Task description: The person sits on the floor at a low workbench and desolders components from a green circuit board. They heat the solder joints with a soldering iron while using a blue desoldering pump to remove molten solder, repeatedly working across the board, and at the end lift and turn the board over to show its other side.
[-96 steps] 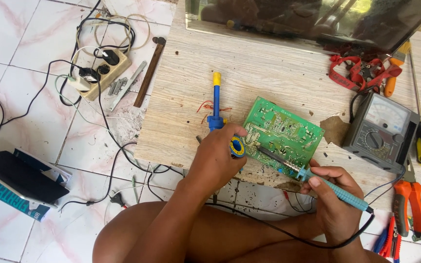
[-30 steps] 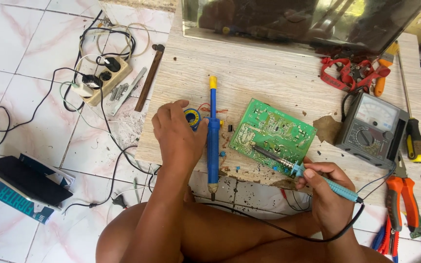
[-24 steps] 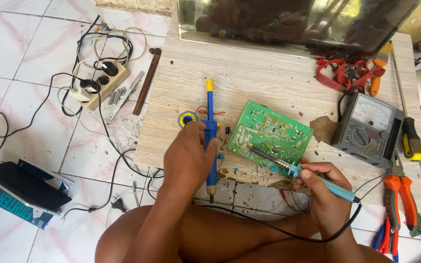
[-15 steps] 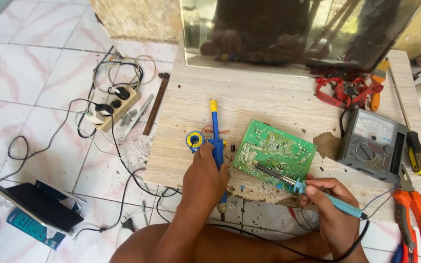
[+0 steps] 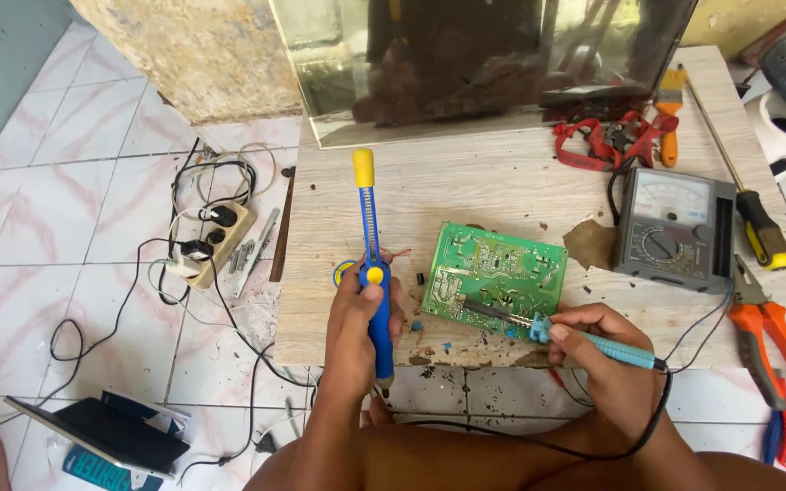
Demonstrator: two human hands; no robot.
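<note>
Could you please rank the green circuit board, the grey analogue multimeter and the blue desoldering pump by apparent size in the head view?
1. Green circuit board
2. Grey analogue multimeter, only slightly smaller
3. Blue desoldering pump, longest but thin

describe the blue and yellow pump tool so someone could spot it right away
On the pale wooden board, left of the green circuit board, the left hand grips a desoldering pump. It is the only long blue tube with a yellow plunger cap.

The pale, matt, grainy wooden board point(image 5: 502, 191) carries a glossy green circuit board point(image 5: 495, 277). The blue-and-yellow plastic desoldering pump point(image 5: 375, 273) looks smooth; the grey plastic meter point(image 5: 675, 232) matt; the orange-handled pliers point(image 5: 770, 341) rubbery.
</note>
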